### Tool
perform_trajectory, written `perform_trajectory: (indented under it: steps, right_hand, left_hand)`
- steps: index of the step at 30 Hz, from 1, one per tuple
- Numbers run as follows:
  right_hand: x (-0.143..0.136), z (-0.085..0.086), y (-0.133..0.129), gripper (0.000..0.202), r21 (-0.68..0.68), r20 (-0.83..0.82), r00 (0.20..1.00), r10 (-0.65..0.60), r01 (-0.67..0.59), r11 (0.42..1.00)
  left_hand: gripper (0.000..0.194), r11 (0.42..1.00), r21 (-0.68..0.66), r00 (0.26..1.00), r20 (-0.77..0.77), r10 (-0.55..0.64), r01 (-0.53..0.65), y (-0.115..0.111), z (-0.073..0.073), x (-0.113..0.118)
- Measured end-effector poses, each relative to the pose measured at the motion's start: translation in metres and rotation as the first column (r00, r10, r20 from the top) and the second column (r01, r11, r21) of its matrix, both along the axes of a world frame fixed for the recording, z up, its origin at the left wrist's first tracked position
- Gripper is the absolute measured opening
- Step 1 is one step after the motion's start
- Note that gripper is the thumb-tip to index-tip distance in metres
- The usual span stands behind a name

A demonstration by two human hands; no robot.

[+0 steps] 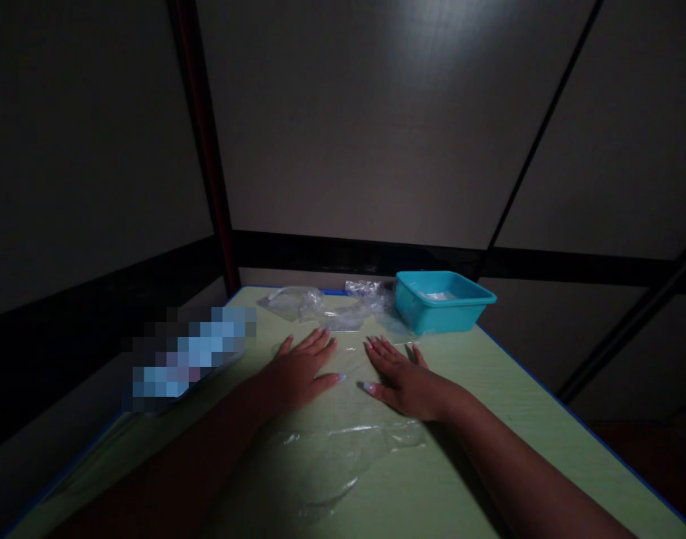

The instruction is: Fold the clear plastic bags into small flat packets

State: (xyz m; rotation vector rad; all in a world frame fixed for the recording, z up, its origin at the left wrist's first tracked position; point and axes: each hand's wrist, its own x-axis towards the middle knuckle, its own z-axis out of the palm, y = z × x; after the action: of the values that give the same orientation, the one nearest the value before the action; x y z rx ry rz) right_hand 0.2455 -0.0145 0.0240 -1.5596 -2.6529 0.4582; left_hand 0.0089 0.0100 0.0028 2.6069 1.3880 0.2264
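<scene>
- Pressing the left hand palm down on clear film, left of the tub and nearer the camera; open, with fingers fanned and gripping nothing.
- Laying the right hand down the same way, just in front of the tub's left side; open too, with fingers spread toward the tub's side of the table and thumb toward the left thumb.
- Can see the film lying flat on the table, in front of the tub and to its left, under and between both hands — with wrinkles and shiny creases nearer the camera. Cannot trace every edge of it.
- Can make out crumpled clear plastic left of the tub, beyond the fingertips, running in a loose heap up to the tub's left wall. Cannot tell where one piece ends and another begins.
- Can see the tub standing upright near the far right corner of the table, turquoise and open-topped, with something pale and shiny inside — too dim to name.
- Can find a blurred-out item at the table's left edge, well apart from the tub.
- Can see dark-banded wall panels behind the tub.
</scene>
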Motion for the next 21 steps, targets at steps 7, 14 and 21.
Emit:
perform_trajectory:
  steps: [7, 14, 21]
  right_hand:
    - [0.000, 0.002, -0.001, 0.070, 0.080, -0.024, 0.998, -0.057, 0.059, 0.995]
    - [-0.015, 0.037, -0.033, 0.047, -0.040, -0.333, 0.900, 0.282, -0.312, 0.949]
    - [-0.013, 0.051, -0.049, 0.038, -0.340, -0.296, 0.846, 0.443, -0.527, 0.779]
  left_hand:
    - [0.068, 1.000, 0.007, 1.000, 0.017, 0.000, 0.000, 0.000, 0.003, -0.001]
    - [0.063, 0.997, 0.033, 0.997, -0.027, 0.066, -0.065, 0.002, 0.002, -0.005]
    - [0.062, 0.995, 0.039, 0.996, -0.001, 0.089, -0.089, 0.006, 0.000, -0.006]
